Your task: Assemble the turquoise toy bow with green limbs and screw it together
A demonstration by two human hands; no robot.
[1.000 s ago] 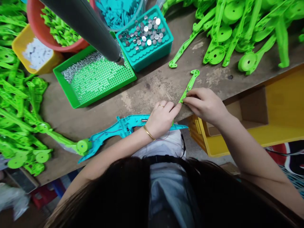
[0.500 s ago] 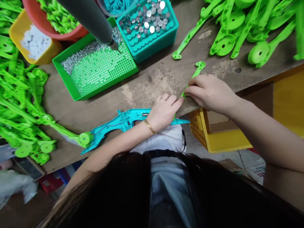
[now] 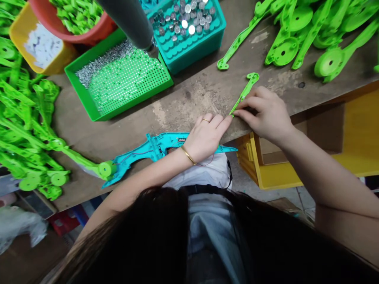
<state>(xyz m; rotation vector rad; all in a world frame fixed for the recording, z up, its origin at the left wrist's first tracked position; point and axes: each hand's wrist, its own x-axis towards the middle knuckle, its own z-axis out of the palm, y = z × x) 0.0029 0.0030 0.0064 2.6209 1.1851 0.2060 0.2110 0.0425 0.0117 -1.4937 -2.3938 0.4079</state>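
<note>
A narrow green plastic part (image 3: 248, 86) lies slantwise near the table's front edge, its hooked end pointing away from me. My left hand (image 3: 209, 133), wearing a ring and a bracelet, holds down its near end, which is hidden under the fingers. With thumb and fingers pinched, my right hand (image 3: 265, 114) grips along the edge of the same part; anything small between the fingertips is too hidden to make out. Under my left wrist is a blue plastic bow-shaped shell (image 3: 136, 152) with thin wires and a small metal spring. Its left end touches a green round-ended arm (image 3: 106, 169).
A green perforated tray (image 3: 130, 83) of screws and a teal tray (image 3: 189, 55) of metal discs stand behind. A dark electric screwdriver (image 3: 130, 23) hangs above them. Green parts are heaped left (image 3: 26, 130) and right (image 3: 296, 35). A yellow crate (image 3: 275, 179) sits below the edge.
My right hand's fingertips have shifted slightly on the green part, uncovering more of its middle. My left hand stays nearly in place. The view has moved a little.
</note>
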